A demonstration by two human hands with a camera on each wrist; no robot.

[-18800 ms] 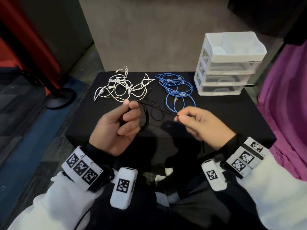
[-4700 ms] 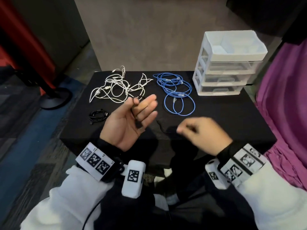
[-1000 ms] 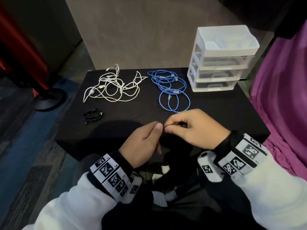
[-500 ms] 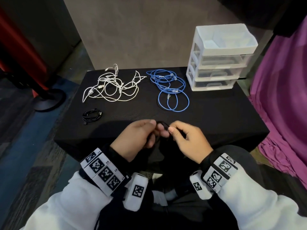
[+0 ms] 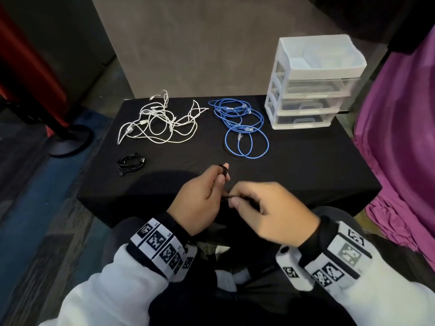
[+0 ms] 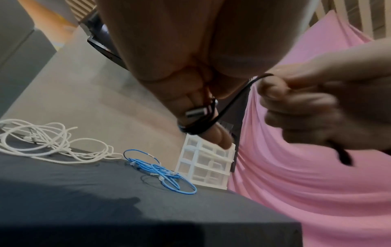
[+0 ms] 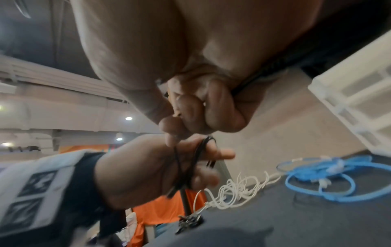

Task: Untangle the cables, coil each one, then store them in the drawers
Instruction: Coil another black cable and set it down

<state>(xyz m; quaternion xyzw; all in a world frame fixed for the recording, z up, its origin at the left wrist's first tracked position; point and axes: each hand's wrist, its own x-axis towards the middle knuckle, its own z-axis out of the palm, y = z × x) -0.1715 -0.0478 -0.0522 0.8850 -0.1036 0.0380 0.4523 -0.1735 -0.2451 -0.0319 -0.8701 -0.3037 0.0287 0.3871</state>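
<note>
A thin black cable is wound in loops round the fingers of my left hand, its silver USB plug showing at the fingertips. My right hand pinches the free run of the same black cable just right of the left hand, above the near table edge. A coiled black cable lies at the left of the black table. Tangled white cables lie at the back left, blue cables at the back middle. A white three-drawer unit stands at the back right, its drawers pushed in.
A purple cloth hangs close beside the table's right edge. A grey wall rises behind the table. A black stand base sits on the floor to the left.
Since a second ago the left hand has turned and lifted, its fingers now pointing away with cable loops round them. The right hand has drawn slightly back and right, still pinching the cable.
</note>
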